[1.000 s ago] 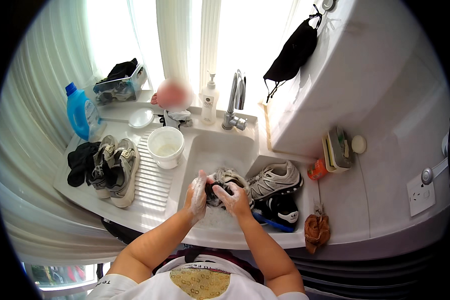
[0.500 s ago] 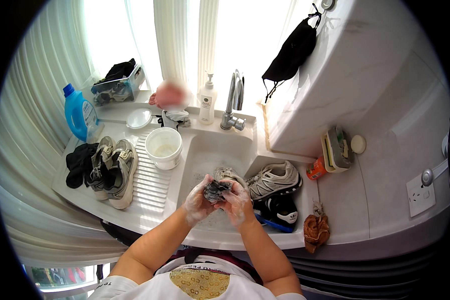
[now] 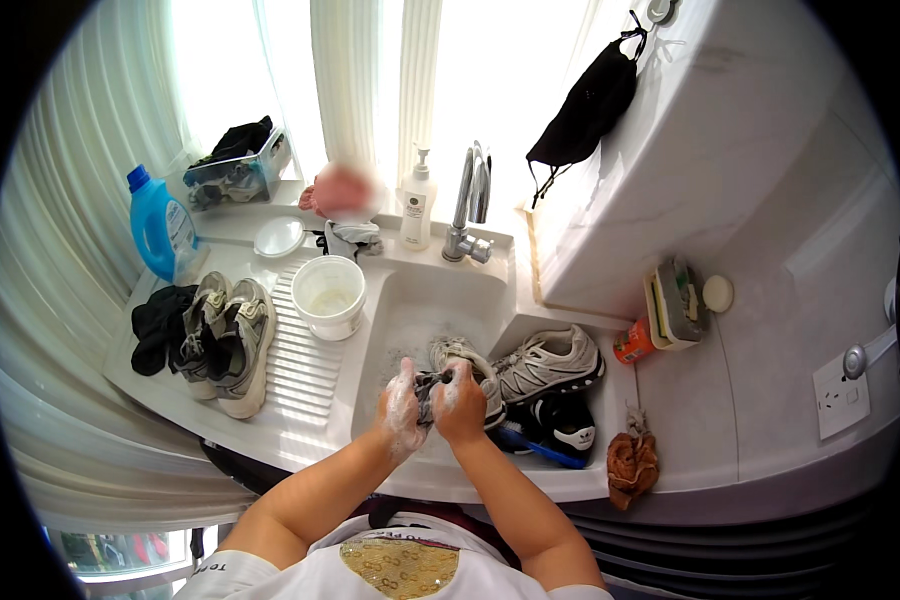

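Over the white sink (image 3: 450, 300), a wad of wet dark grey cloth (image 3: 427, 388) is bunched between my soapy hands. My left hand (image 3: 401, 408) grips its left side, foam spread over the back and wrist. Fingers curled, my right hand (image 3: 458, 402) closes on the other side. Most of the cloth is hidden by the hands, so I cannot tell its exact kind. A pale grey sneaker (image 3: 457, 350) lies in the sink just beyond my right hand, partly covered by it. Suds float on the water around them.
On the right ledge sit a grey-beige sneaker (image 3: 550, 362) and a black shoe (image 3: 560, 425). The ribbed drainboard (image 3: 302, 385) holds a white bucket (image 3: 328, 298) and another sneaker pair (image 3: 240, 345). A chrome faucet (image 3: 467, 205), pump bottle (image 3: 416, 208) and blue detergent bottle (image 3: 157, 225) stand behind.
Both hands have turned over and lowered slightly, the fingers folding around the cloth, which was more exposed before. More of the sneaker in the sink shows now.
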Motion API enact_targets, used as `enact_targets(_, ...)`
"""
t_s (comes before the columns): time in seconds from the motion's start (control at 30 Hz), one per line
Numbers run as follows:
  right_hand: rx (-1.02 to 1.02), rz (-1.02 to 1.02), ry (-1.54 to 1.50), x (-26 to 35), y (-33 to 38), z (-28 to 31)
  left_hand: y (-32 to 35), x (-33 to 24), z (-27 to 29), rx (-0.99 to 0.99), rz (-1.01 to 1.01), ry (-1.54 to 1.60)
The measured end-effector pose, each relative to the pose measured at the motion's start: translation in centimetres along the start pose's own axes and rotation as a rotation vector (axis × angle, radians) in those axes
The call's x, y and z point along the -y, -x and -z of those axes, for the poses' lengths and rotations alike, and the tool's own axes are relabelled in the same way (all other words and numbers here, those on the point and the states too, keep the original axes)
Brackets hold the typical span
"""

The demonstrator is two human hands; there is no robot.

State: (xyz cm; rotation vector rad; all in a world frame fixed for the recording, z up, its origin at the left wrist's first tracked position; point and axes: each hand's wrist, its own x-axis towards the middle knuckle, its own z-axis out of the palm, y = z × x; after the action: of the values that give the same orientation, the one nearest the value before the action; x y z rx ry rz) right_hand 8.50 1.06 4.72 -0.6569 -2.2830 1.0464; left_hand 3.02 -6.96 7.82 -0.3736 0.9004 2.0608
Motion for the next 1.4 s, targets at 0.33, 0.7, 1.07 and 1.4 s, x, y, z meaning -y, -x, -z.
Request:
enact_targets(0.33,-0.224,0.085,0.036,-0.5,-1.2,-0.8,-1.2,0.8,0.9,-0.101,-0.082,-0.137)
enact_targets(0.7,-0.247,0.123,-0.228,2.7,-0.2,-1.1,-2.1,-0.7,1.4,-0.014,-0.016,-0.132)
enact_targets(1.07,-0.162,0.369,-0.104,4.2,2.2,-0.9,-1.6,-1.8,1.8,0.055,0.082,-0.172)
enact_targets(1.4,-0.213,0.336,-0.146,4.7,1.6,-0.9,-3.3,-0.8,3.4,0.242,0.183,-0.022)
